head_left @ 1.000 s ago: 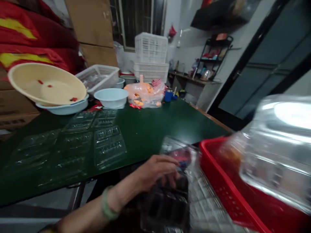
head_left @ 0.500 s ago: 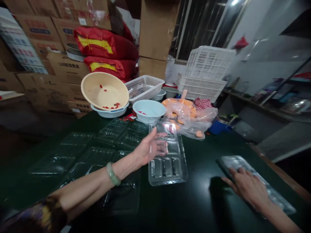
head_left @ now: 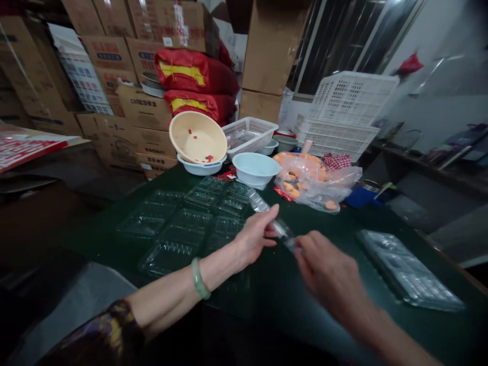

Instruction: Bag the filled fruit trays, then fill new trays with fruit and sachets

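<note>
My left hand (head_left: 254, 235) grips a clear plastic tray (head_left: 281, 229) near its middle, thumb on top. The tray is tilted on edge, so only a narrow strip shows. At its near end the fingers of my right hand (head_left: 324, 259) are closed on the same tray. Several clear compartment trays (head_left: 186, 223) lie spread on the dark green table (head_left: 290, 305), left of and behind my left hand. A stack of clear trays (head_left: 409, 269) rests at the right, apart from both hands.
Behind the trays stand a light blue basin (head_left: 256, 168), a cream basin (head_left: 198, 137) and a plastic bag with orange pieces (head_left: 316, 183). White baskets (head_left: 339, 132) and a blue cup (head_left: 362, 193) are at the back right. Cardboard boxes (head_left: 148, 112) are piled behind.
My right hand has left the tray stack and moved left onto the held tray. My left hand has turned that tray from facing me to nearly edge-on. The view has shifted left.
</note>
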`<state>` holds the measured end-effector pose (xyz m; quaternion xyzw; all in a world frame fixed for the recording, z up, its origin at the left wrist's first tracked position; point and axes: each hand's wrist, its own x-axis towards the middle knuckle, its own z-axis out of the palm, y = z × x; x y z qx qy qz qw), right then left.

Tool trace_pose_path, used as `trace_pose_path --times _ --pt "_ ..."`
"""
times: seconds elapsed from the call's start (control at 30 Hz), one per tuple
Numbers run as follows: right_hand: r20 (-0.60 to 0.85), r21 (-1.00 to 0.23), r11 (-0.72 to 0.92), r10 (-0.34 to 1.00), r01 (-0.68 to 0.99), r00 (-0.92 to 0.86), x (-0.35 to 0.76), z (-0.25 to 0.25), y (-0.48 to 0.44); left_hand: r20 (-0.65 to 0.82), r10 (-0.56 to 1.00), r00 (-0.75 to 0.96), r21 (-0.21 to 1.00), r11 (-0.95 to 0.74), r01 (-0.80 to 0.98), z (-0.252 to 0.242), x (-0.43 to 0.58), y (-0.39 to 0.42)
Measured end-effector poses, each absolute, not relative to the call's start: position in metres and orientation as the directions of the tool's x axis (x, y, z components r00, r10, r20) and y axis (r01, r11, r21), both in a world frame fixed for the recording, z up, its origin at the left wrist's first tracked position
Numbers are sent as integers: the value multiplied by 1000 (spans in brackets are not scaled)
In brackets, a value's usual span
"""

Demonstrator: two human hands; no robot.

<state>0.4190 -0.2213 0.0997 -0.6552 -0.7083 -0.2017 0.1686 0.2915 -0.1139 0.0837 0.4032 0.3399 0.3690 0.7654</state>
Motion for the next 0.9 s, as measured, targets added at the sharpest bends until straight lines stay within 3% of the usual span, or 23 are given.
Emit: trace_pose_path --times 0.07,0.1,0.13,0.2,0.27,0.33,0.4,0.47,0.53,0.63,0.77,0.9 --pt "393 -56 81 918 995 -53 438 128 -230 48 979 196 976 -4 -219 89 272 -126" --pt "309 -139 83 950 987 -36 444 143 -234 242 967 75 963 -231 -137 94 263 -134" --pt "197 -246 99 979 964 -50 448 157 -236 432 900 61 902 -429 -52 99 255 -143" --pt "-22 -493 112 990 863 -141 446 180 -238 655 681 326 716 -698 21 111 246 -162" --pt "-136 -715 78 959 694 -248 438 196 -238 635 462 619 608 -794 -30 121 244 -177" --pt "-98 -863 25 971 505 -216 431 203 -238 579 441 686 644 -763 -54 124 247 -184" --pt "39 -954 45 999 297 -27 427 201 -241 536 617 575 779 -625 -56 118 251 -179" --pt "134 -981 102 971 162 200 422 188 -246 387 815 432 921 -367 -132 105 253 -167" --pt "90 -987 52 963 153 254 412 165 -253 155 914 375 968 -64 -244 89 254 -155" --pt "-20 -977 -29 999 211 47 383 128 -258 -37 909 415 906 206 -370 72 256 -150" --pt "91 -981 91 996 174 -7 348 108 -245 26 888 460 795 260 -547 68 254 -164" --pt "24 -999 28 992 31 -126 339 105 -219 2 755 656 716 456 -528 68 242 -171"
